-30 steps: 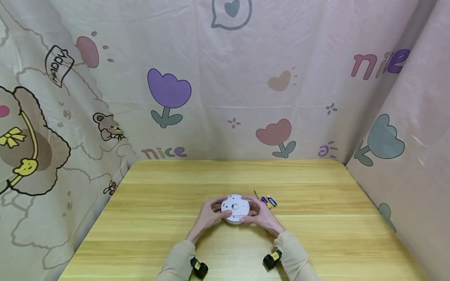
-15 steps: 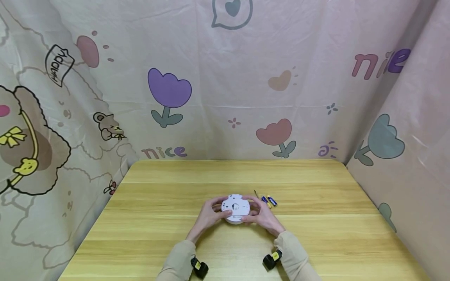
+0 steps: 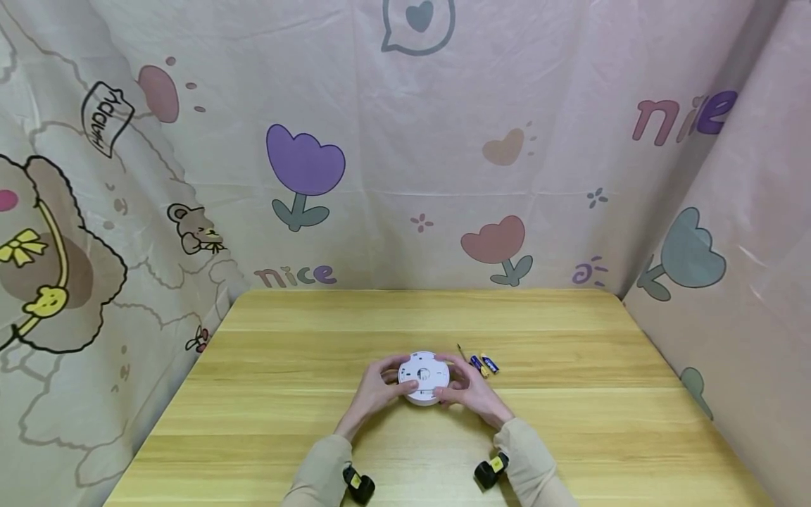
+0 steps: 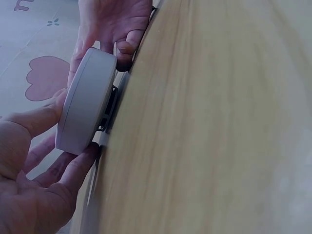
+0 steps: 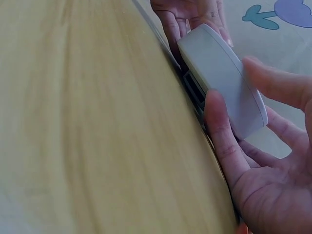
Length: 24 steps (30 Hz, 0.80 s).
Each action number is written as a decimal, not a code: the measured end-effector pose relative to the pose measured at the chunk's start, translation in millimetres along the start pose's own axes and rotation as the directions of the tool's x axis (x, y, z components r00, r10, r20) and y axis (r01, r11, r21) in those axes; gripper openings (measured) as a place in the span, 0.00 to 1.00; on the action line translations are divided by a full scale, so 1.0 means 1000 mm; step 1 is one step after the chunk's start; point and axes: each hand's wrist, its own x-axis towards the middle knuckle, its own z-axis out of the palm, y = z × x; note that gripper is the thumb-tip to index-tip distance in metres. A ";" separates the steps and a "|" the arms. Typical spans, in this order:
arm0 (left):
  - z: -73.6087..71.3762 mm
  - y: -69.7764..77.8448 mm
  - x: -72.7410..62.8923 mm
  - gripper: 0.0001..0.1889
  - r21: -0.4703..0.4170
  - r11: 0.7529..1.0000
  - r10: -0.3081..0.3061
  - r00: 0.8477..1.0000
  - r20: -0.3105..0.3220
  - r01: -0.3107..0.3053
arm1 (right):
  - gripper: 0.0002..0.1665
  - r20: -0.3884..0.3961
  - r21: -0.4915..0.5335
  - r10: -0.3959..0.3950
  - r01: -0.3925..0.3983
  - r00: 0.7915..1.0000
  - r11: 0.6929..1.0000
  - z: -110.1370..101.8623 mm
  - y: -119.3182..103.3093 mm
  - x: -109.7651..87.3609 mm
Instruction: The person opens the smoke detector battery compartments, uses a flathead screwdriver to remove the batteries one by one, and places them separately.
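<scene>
Both hands hold a round white smoke alarm (image 3: 423,372) between them, just above the tabletop. Slots and a central hole mark its upward face. My left hand (image 3: 375,389) grips the left side, its thumb lying on that face and its fingers below the rim. On the opposite side my right hand (image 3: 470,387) grips the rim, with its thumb near the front edge. In the left wrist view, dark openings show on the underside of the alarm (image 4: 87,100), partly hidden. The right wrist view shows the right hand's (image 5: 273,180) fingers reaching under the alarm (image 5: 224,78).
Right of the hands lie a screwdriver (image 3: 476,362) with a blue and yellow handle and a small blue battery-like piece (image 3: 491,364). The wooden table (image 3: 285,394) meets printed curtains (image 3: 393,141) at the back and sides. Black wrist cameras (image 3: 491,470) hang by the sleeves.
My right thumb has shifted slightly up the alarm's face. The alarm and the left hand look unmoved.
</scene>
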 end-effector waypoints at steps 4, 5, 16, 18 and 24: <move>0.000 0.000 0.001 0.32 -0.008 1.000 0.006 1.000 -0.006 -0.006 | 0.44 0.001 0.006 -0.002 0.002 1.000 1.000 -0.001 0.001 0.001; 0.000 0.000 0.001 0.32 -0.009 1.000 0.008 1.000 -0.007 -0.008 | 0.43 -0.001 0.007 0.000 0.000 1.000 1.000 -0.001 0.001 0.001; 0.001 0.002 -0.003 0.32 0.016 1.000 0.023 1.000 -0.003 -0.023 | 0.42 0.016 0.032 0.001 -0.002 1.000 0.999 -0.003 0.006 0.003; 0.001 0.003 -0.003 0.32 0.001 1.000 0.016 1.000 -0.008 -0.016 | 0.42 0.021 0.045 -0.001 0.000 1.000 0.999 -0.004 0.007 0.002; 0.000 0.004 -0.004 0.32 -0.042 0.999 -0.002 1.000 -0.013 0.001 | 0.43 0.016 0.072 -0.010 0.008 1.000 0.997 -0.004 0.008 0.002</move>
